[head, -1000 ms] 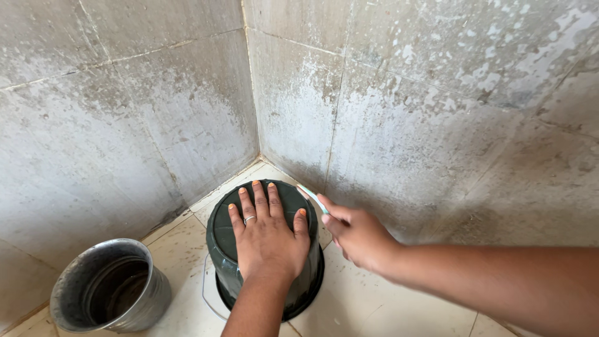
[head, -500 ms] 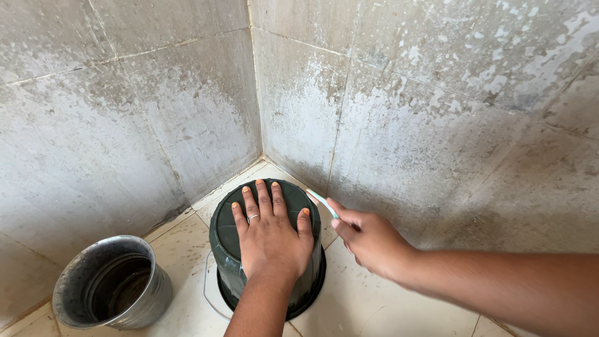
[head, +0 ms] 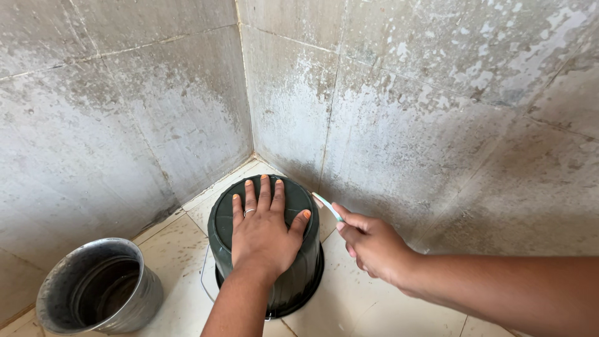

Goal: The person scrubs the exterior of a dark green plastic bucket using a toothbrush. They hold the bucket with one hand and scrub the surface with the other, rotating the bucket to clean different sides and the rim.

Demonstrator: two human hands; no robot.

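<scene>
A dark green plastic bucket (head: 299, 274) stands upside down on the pale floor tiles in the corner of two stained grey walls. My left hand (head: 265, 228) lies flat on its upturned bottom, fingers spread, a ring on one finger. My right hand (head: 371, 243) is just right of the bucket, fingers closed around a thin white and teal brush handle (head: 327, 206). The handle's tip points up and left, close to the bucket's edge and the wall base. Its bristle end cannot be made out.
A round metal bucket (head: 100, 290) stands open at the lower left on the floor. Stained, flaking wall tiles (head: 405, 112) rise close behind and on both sides. The green bucket's wire handle (head: 206, 281) lies against the floor tiles (head: 349, 306).
The view has shifted slightly left and down. My left hand stays pressed on the bucket. My right hand with the brush has drawn a little to the right and lower.
</scene>
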